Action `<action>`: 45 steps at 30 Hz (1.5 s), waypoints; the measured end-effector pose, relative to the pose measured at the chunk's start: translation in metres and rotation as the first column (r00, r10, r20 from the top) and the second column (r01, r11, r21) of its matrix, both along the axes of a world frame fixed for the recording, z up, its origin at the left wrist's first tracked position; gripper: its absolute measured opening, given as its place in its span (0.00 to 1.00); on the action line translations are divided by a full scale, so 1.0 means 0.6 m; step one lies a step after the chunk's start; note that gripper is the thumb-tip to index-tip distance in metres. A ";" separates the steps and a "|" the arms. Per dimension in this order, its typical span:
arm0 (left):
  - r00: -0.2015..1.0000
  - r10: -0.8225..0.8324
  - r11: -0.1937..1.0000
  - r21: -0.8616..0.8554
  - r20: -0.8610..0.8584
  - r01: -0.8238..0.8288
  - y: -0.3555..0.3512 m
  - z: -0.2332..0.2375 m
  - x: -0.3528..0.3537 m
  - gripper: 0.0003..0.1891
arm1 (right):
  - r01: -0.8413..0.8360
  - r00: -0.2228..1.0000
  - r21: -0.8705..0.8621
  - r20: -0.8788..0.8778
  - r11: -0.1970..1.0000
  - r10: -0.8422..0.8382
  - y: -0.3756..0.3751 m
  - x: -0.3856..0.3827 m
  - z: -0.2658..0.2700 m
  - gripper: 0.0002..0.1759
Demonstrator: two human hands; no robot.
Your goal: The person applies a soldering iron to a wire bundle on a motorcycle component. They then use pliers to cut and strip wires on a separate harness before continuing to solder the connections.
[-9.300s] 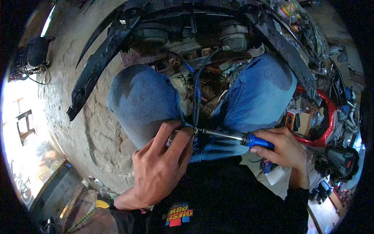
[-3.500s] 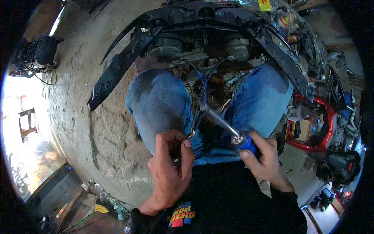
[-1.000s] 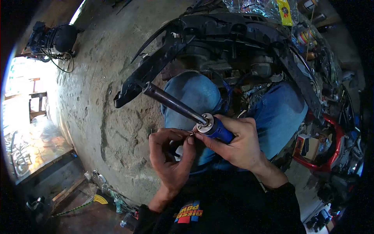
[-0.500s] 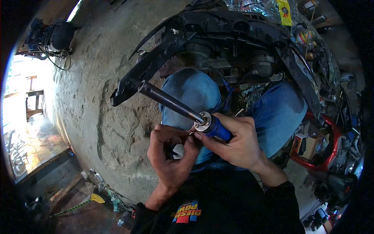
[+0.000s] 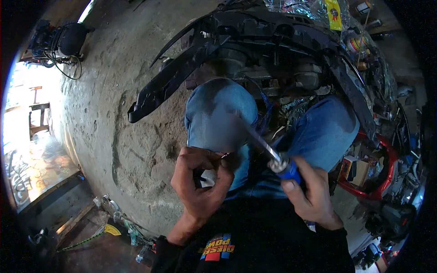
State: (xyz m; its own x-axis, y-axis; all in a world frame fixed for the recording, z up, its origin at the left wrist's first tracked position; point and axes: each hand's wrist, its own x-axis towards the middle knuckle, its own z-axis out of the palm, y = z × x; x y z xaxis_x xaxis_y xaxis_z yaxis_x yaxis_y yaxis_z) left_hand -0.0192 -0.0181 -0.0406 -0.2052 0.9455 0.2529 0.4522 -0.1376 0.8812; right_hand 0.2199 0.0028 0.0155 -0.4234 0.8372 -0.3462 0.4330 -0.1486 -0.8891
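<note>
The left hand [image 5: 200, 182] is curled closed in front of the lap, thumb and forefinger pinching a thin wire end [image 5: 224, 156] that pokes out just above the fingertips. What the rest of that hand encloses is hidden. The right hand [image 5: 311, 196] is wrapped around the blue handle of a soldering iron [image 5: 284, 167], gripping it low. The metal shaft runs up and to the left across the gap between the knees, motion-blurred towards the tip, which lies apart from the wire end. Both knees are in blue jeans [image 5: 218, 113], drawn up on either side of a blue braided cable [image 5: 264, 117] that leads into a black motorcycle fairing [image 5: 173, 79] lying on the concrete floor [image 5: 104, 109]. A red frame piece [image 5: 380, 179] sits among clutter well to the right.
</note>
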 end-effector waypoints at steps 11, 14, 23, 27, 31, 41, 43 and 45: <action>0.998 -0.064 0.998 -0.013 0.022 0.065 -0.006 0.002 0.004 0.15 | -0.144 0.966 -0.010 0.215 0.989 0.143 -0.048 0.052 0.008 0.23; 0.998 -0.061 0.997 -0.040 -0.018 0.060 -0.010 0.003 0.000 0.15 | -0.135 0.958 -0.105 0.242 0.985 0.157 -0.036 0.059 0.023 0.22; 0.989 0.004 0.990 -0.140 0.150 0.018 -0.020 0.004 0.006 0.14 | -0.040 0.996 -0.146 0.074 0.989 0.051 -0.011 0.049 0.011 0.19; 0.984 -0.003 0.990 -0.141 0.177 0.028 -0.017 0.007 0.005 0.15 | 0.153 0.980 -0.096 -0.118 0.984 -0.163 0.008 -0.022 0.000 0.16; 0.976 -0.012 0.994 -0.100 0.219 0.034 -0.029 -0.007 0.000 0.14 | 0.198 0.973 0.003 -0.119 0.980 -0.197 0.025 -0.078 -0.039 0.13; 0.983 0.038 0.994 -0.107 0.181 -0.019 -0.024 0.005 0.002 0.12 | 0.196 0.968 0.307 -0.211 0.931 -0.134 0.031 -0.117 -0.094 0.14; 0.997 0.035 0.996 -0.083 0.072 -0.029 -0.022 0.005 -0.003 0.12 | 0.154 0.974 0.360 -0.214 0.920 -0.079 0.037 -0.110 -0.099 0.20; 0.998 0.035 0.998 -0.058 -0.042 -0.037 -0.022 0.007 -0.007 0.12 | 0.108 0.978 0.425 -0.208 0.899 -0.020 0.043 -0.105 -0.104 0.24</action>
State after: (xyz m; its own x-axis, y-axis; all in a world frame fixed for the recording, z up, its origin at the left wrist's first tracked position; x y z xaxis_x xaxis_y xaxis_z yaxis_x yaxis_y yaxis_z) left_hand -0.0235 -0.0312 -0.0366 -0.2302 0.9511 0.2062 0.4920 -0.0690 0.8678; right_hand 0.1568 0.0287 -0.0469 -0.3851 0.9124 0.1386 0.2486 0.2472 -0.9365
